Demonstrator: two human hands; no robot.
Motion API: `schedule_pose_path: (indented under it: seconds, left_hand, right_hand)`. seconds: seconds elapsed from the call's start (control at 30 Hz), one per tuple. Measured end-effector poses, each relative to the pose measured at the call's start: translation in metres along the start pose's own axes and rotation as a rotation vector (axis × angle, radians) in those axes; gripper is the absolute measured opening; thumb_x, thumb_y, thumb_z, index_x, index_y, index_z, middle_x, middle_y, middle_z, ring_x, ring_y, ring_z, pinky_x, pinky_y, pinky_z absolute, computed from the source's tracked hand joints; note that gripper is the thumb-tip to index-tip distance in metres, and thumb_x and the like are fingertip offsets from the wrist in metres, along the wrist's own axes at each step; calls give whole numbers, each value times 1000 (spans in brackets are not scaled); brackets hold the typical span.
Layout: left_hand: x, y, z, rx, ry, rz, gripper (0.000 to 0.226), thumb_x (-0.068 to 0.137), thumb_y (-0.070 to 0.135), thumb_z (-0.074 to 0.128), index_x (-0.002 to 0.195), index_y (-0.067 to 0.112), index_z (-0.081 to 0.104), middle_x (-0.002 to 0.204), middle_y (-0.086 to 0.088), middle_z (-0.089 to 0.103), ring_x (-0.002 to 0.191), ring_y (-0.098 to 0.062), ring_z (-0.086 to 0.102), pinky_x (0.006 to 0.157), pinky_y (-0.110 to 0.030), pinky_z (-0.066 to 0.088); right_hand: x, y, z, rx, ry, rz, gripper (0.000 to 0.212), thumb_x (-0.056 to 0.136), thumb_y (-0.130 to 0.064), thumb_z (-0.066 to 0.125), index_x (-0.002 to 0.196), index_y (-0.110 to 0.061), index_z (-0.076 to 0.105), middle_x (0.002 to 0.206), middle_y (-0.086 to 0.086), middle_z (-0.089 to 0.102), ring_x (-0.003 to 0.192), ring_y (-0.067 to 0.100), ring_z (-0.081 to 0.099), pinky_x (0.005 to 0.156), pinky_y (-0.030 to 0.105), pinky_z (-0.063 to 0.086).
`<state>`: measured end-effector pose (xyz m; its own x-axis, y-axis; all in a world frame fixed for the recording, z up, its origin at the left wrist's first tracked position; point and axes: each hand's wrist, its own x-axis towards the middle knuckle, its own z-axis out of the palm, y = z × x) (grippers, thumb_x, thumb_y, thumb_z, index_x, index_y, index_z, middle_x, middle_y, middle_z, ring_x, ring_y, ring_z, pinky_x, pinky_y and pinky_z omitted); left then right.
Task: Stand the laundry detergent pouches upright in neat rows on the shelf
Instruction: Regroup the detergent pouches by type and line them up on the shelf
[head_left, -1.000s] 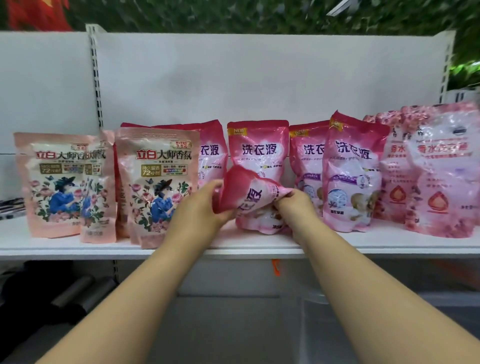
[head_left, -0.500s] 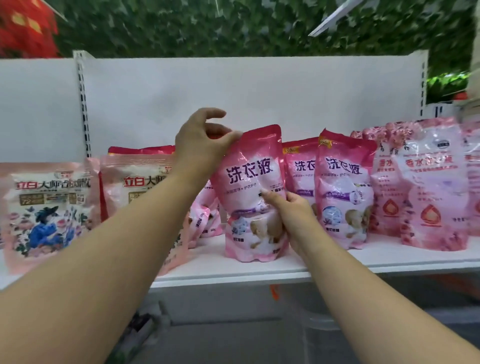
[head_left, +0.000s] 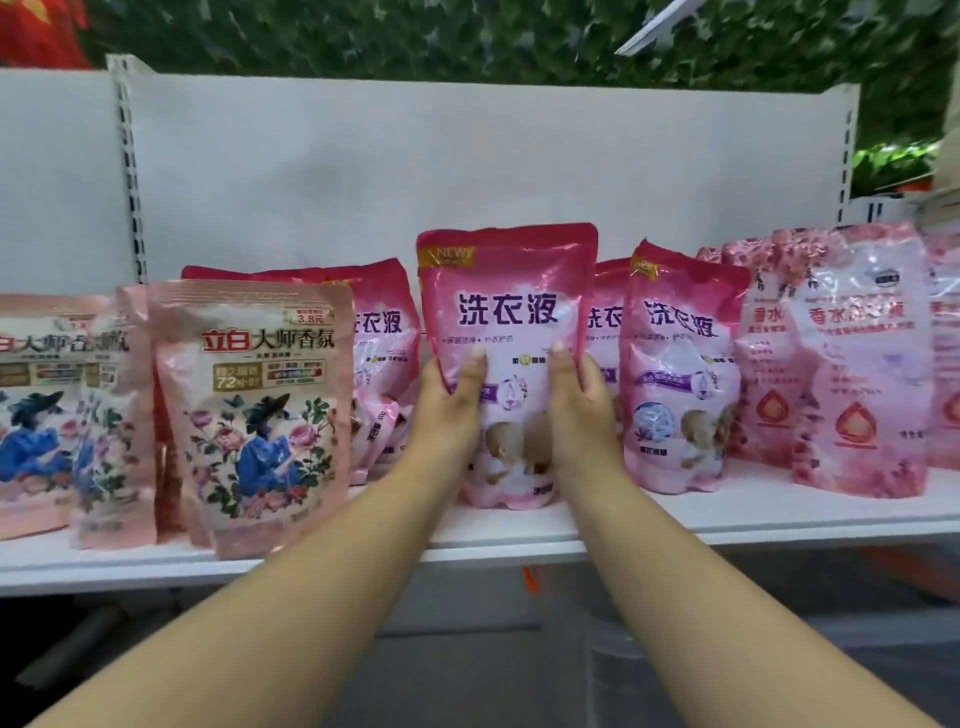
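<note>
left hand (head_left: 451, 410) bare, no rings | right hand (head_left: 579, 410) bare | forearms uncovered, no sleeves | nails short

Held pink pouch (head_left: 506, 312) reads "NEW 洗衣液"; floral pouch (head_left: 260, 415) "立白大师香氛", "3.8元", "72".

Middle pouch (head_left: 506, 312) standing upright on shelf (head_left: 753, 514), left hand (head_left: 449, 405) and right hand (head_left: 579, 410) flanking it; neighbour pouch (head_left: 680, 364) sitting just right; flowered pouch (head_left: 254, 410) standing left, nearer shelf edge; fallen pouch (head_left: 376, 426) lying behind, between them.
</note>
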<state>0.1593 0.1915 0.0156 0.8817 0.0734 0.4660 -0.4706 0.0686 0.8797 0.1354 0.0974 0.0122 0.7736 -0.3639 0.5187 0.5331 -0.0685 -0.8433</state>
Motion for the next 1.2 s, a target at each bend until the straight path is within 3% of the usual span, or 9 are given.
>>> schedule_pose_path:
  seconds: [0.13, 0.33, 0.47, 0.57, 0.63, 0.73, 0.87, 1.03, 1.2]
  left_hand:
    - [7, -5, -1, 15, 70, 69, 54, 92, 40, 45, 137, 14, 32, 129, -4, 51, 112, -19, 50, 90, -26, 34]
    - [13, -14, -10, 352, -61, -114, 88, 82, 62, 43, 146, 18, 0, 147, -15, 30, 131, -38, 33, 108, -52, 26]
    - [7, -14, -10, 541, -182, -117, 122, 58, 63, 62, 144, 19, -13, 149, -15, 24, 126, -39, 40, 107, -49, 31]
    - [7, -16, -11, 653, -209, -118, 112, 72, 52, 63, 144, 19, -17, 154, -15, 14, 131, -39, 34, 111, -47, 24]
    - [8, -18, -10, 633, -212, -101, 109, 73, 51, 64, 144, 22, -14, 152, -14, 21, 127, -39, 40, 110, -50, 26]
    - [7, -19, -10, 596, -206, -69, 107, 71, 53, 63, 143, 25, -11, 146, -14, 33, 111, -37, 54, 103, -51, 36]
    - [6, -20, -11, 587, -199, -56, 108, 72, 53, 61, 143, 23, -15, 149, -13, 28, 116, -37, 50, 106, -47, 33]
    - [3, -16, -11, 547, -179, 0, 103, 79, 43, 62, 145, 17, -13, 150, -12, 27, 126, -32, 41, 104, -37, 30]
    - [-7, -6, -7, 496, -208, 18, 100, 80, 37, 62, 145, 17, -12, 145, -10, 34, 76, -8, 50, 82, -22, 31]
  right_hand:
    - [4, 0, 2, -82, -45, 148, 52, 93, -48, 39, 129, -11, 48, 117, 1, 53, 108, 16, 48, 87, 27, 35]
    - [-3, -9, -53, -468, 238, -319, 50, 86, -32, 60, 129, -19, 38, 142, 0, 25, 128, 11, 27, 92, 14, 21]
    - [22, -3, -104, -491, 343, -8, 87, 77, -45, 66, 143, -16, 18, 149, 9, 17, 136, 27, 24, 109, 42, 28]
    - [28, 5, -112, -274, 158, 215, 91, 76, -46, 68, 145, -18, 15, 115, 9, 54, 91, 26, 62, 71, 38, 53]
    - [32, 9, -116, -145, 101, 297, 73, 76, -44, 69, 131, -10, 37, 81, 2, 59, 50, 14, 60, 44, 25, 46]
    - [35, 10, -122, -61, 68, 306, 35, 75, -37, 72, 89, -9, 56, 52, -6, 61, 34, 10, 55, 37, 20, 42]
    - [31, 13, -123, -20, 54, 170, 27, 67, -31, 78, 82, -20, 59, 57, -7, 65, 51, 10, 63, 48, 26, 53]
    - [30, 11, -125, 2, -19, 231, 52, 56, -66, 69, 82, -22, 61, 87, 6, 71, 89, 28, 65, 97, 48, 42]
    - [37, 9, -129, 58, 79, 227, 21, 80, -38, 66, 86, -18, 62, 74, 4, 71, 88, 31, 65, 94, 51, 46]
